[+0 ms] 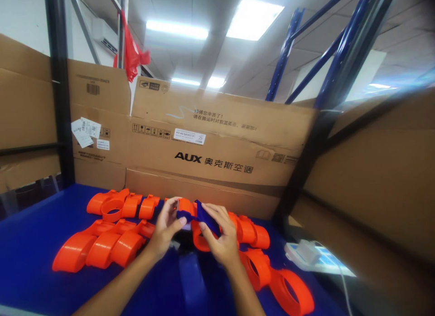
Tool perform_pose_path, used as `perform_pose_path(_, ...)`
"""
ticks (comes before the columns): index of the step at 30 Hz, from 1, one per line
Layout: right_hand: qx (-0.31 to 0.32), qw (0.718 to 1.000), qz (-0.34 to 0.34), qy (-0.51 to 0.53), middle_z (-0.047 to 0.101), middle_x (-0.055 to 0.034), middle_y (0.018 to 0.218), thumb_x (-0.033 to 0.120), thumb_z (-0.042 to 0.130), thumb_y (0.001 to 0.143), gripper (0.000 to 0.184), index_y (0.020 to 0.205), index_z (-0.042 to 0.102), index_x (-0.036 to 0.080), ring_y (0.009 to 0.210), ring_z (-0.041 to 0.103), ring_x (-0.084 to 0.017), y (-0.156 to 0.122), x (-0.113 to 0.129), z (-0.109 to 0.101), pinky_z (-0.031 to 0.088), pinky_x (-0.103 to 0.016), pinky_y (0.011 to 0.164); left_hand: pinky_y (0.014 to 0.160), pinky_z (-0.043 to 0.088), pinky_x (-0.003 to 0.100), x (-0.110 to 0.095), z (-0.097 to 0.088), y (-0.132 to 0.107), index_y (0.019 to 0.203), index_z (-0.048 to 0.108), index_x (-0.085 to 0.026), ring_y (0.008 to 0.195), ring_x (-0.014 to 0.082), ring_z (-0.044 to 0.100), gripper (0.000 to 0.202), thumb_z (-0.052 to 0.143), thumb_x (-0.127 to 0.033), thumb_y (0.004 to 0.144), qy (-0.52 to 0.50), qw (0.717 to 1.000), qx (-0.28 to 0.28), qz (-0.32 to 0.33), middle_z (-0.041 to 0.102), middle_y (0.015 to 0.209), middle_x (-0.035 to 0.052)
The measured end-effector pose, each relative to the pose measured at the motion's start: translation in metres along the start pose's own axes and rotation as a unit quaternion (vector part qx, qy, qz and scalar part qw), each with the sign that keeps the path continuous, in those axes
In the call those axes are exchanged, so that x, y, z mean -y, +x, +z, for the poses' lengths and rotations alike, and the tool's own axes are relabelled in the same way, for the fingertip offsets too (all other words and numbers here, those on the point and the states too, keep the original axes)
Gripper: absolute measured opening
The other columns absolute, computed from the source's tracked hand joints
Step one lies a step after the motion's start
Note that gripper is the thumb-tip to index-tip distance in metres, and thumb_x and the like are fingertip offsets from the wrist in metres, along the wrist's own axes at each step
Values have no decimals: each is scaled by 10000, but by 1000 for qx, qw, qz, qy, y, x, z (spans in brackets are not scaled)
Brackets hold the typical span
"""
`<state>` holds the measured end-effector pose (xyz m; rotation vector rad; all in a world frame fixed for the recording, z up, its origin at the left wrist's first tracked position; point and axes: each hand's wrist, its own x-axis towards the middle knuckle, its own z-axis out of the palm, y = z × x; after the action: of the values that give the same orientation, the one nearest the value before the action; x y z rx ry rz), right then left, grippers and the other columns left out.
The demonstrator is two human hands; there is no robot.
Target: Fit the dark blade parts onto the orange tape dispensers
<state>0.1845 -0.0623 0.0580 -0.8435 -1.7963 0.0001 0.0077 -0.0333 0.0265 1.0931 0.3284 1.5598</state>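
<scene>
My left hand is closed, thumb and fingers pinching one end of a dark blue part. On its other side, a flat slanting piece is gripped by my right hand, with the fingers over it and the thumb below. An orange piece shows right beside my left fingertips; I cannot tell whether it is held or lies behind. Just under the blue part, an orange ring is partly covered by my right hand. A dark object below my hands is blurred.
Orange ring-shaped parts lie in rows on the blue table, such as the left group and a large ring at right. A white power strip with a cable sits right. Cardboard and a dark post border the table.
</scene>
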Motion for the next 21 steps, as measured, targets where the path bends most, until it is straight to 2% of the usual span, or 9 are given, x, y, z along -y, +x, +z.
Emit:
perform_pose_path(7,20,1000,6,-10,669,-83,1218,301,669,875,413,1286,630,307,1127,605,-281,1,1,0,483,-480,987,966,451,354,-4,-2,-1,1224,561,-260,1186,288,539,584,793,-226,689,-1,999,43,-24,586,1251,76)
perform_pose_path(14,60,997,20,-31,612,-103,1319,371,732,819,658,1423,488,281,1174,592,-303,-2,-7,-6,490,-466,993,958,439,350,2,-15,1,1269,524,-279,1174,275,531,697,766,-166,625,-19,997,79,-9,567,1257,47)
perform_pose_path(18,89,994,5,-64,630,-83,1297,402,775,779,679,1398,511,310,1149,595,-306,-5,-13,-10,482,-475,991,978,426,391,5,-19,3,1282,515,-275,1146,282,539,692,717,-150,632,5,994,108,9,568,1260,60)
perform_pose_path(21,73,994,-25,-82,650,-92,1201,404,790,765,699,1400,513,306,1043,621,-285,-6,-15,-9,519,-447,910,1003,414,408,4,-20,5,1281,525,-276,1181,295,524,671,703,-144,648,41,991,122,22,558,1299,67)
